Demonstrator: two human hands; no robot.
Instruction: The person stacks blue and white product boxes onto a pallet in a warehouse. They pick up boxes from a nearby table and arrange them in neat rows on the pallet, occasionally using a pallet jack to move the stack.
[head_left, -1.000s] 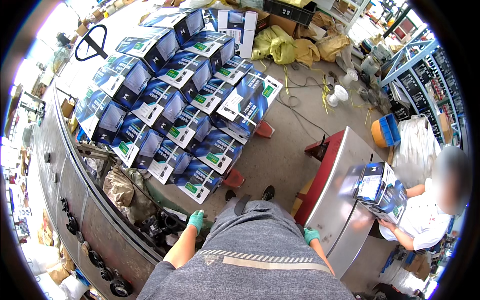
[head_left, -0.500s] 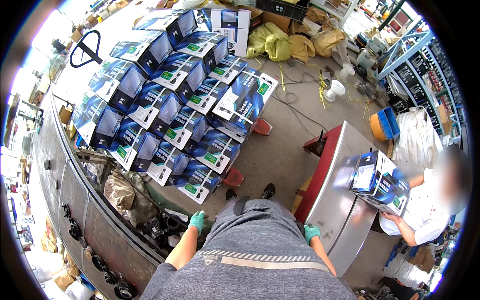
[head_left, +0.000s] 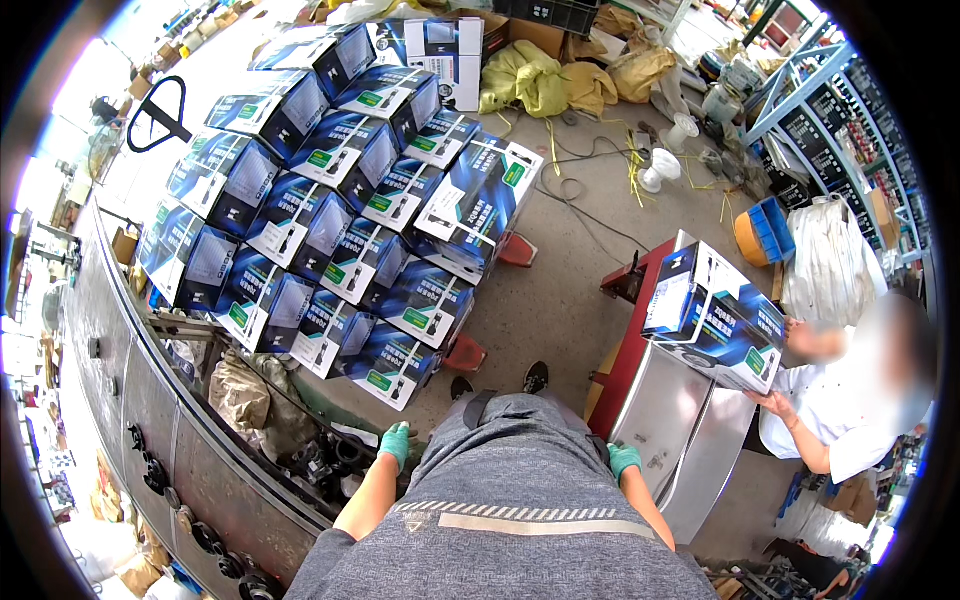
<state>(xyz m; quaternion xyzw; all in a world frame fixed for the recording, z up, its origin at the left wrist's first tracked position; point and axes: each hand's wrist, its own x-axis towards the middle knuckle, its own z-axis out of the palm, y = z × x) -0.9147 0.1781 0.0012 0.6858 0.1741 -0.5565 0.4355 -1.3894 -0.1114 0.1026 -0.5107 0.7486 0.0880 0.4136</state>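
**Standing position at the steel table, both gloved hands empty at the hips**

The left hand (head_left: 395, 443), in a green glove, hangs at the left hip with fingers loosely curled and pinching nothing; the conveyor frame (head_left: 190, 420) runs just beside it. The right hand (head_left: 624, 459), also gloved, is lightly closed at the right hip, near the edge of the stainless steel table (head_left: 668, 420) but apart from it; whether it touches the grey shirt cannot be told. The blue printed carton (head_left: 712, 318) rests on the table's far end, steadied by a co-worker's hands (head_left: 800, 345). To take it well, reach with both hands spread, grip opposite lower corners, and wait until the co-worker lets go. The stack of matching cartons (head_left: 330, 230) stands ahead on red supports, well apart from both hands.
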